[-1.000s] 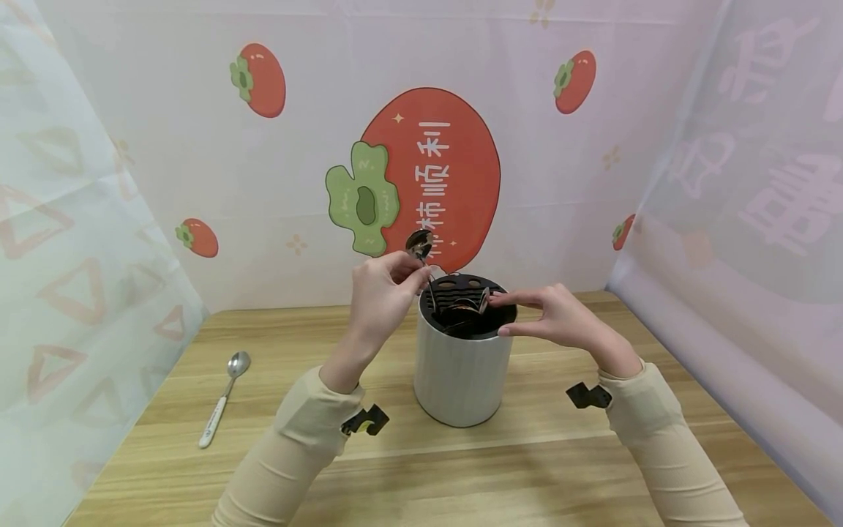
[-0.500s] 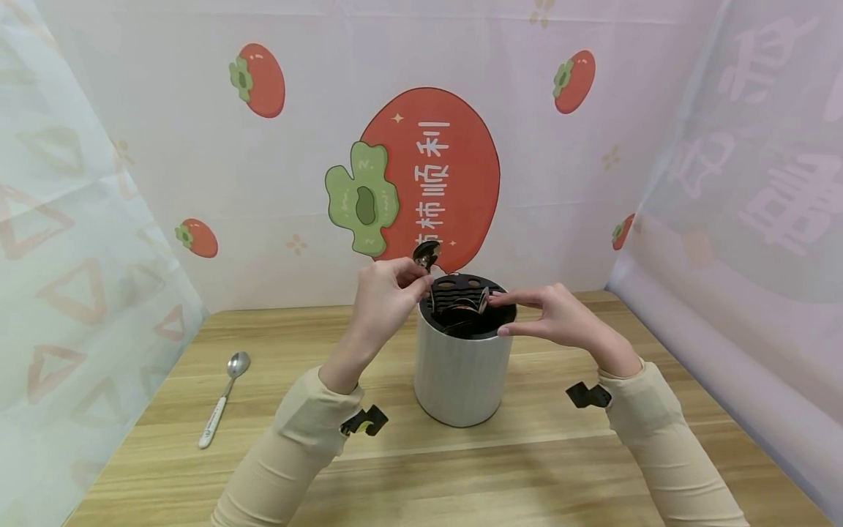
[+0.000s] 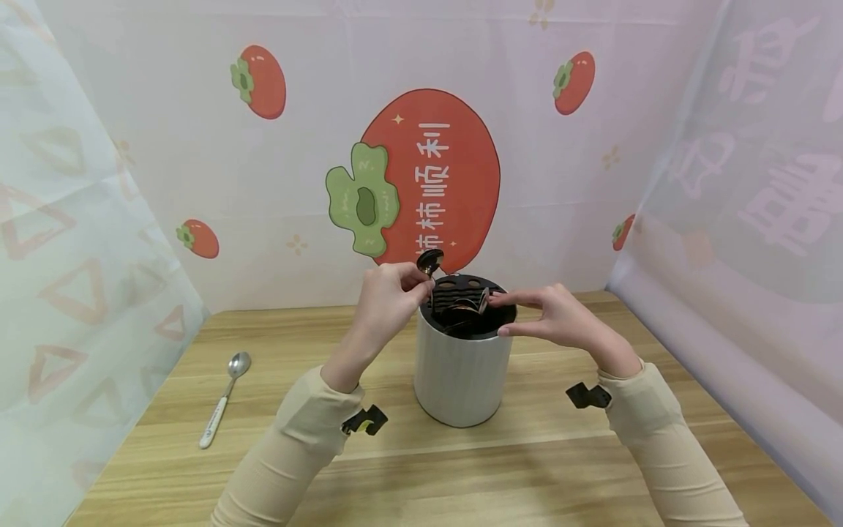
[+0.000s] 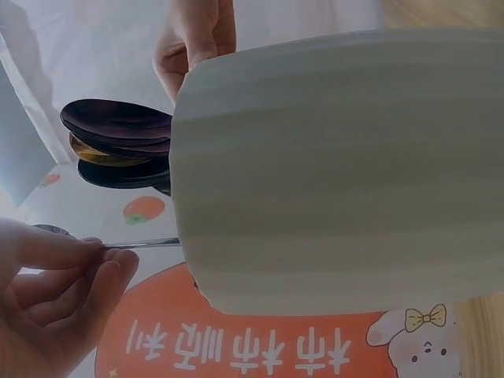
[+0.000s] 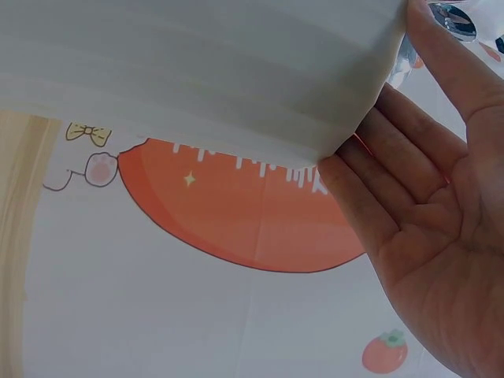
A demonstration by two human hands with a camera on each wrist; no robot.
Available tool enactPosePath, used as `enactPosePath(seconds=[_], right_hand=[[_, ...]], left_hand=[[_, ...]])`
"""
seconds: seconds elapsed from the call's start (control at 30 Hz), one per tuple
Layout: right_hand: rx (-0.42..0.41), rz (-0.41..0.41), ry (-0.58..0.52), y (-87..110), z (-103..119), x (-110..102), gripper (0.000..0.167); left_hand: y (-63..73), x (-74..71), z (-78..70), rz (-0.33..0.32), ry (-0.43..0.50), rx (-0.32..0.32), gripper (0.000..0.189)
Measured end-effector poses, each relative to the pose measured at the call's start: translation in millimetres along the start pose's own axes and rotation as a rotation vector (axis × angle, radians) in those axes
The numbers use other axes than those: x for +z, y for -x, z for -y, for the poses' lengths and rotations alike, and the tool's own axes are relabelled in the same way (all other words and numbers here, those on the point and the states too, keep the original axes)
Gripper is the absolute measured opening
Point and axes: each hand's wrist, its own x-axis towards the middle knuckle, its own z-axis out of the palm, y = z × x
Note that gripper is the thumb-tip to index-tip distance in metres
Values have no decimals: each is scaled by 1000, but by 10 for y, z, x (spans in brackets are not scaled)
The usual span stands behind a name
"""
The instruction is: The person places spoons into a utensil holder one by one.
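Note:
A white cylindrical utensil holder (image 3: pixel 461 380) with a slotted black top insert (image 3: pixel 464 291) stands upright on the table. My left hand (image 3: pixel 391 298) pinches a metal spoon (image 3: pixel 430 260) just below its bowl, which points up. In the left wrist view the spoon's thin handle (image 4: pixel 146 243) runs down past the holder's rim. Several dark and gold spoons (image 4: pixel 114 118) stick out of the top. My right hand (image 3: pixel 556 315) rests at the holder's right rim, thumb in front and forefinger farther back, with its fingers extended along the wall in the right wrist view.
A spoon with a white handle (image 3: pixel 214 421) lies on the wooden table (image 3: pixel 527 468) to the left. Behind stands a pale backdrop (image 3: pixel 296 146) printed with persimmons, and similar sheets hang at both sides.
My left hand has moved slightly down and to the right, and the spoon has sunk lower toward the black insert, its bowl turning. The right hand has stayed at the rim.

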Motion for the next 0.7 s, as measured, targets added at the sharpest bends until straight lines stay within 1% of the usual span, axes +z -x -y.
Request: enactPosePath(seconds=[0.2, 0.43, 0.57, 0.7], right_hand=[[-4, -2, 2, 6, -6, 6, 40], [-3, 3, -3, 8, -11, 8, 40], [-6, -3, -2, 4, -7, 1, 40], [-5, -4, 7, 5, -2, -4, 40]], left_hand=[[0, 28, 30, 16, -35, -8, 7], [1, 57, 67, 25, -76, 6, 7], [1, 65, 80, 43, -86, 19, 6], [6, 55, 91, 74, -84, 33, 7]])
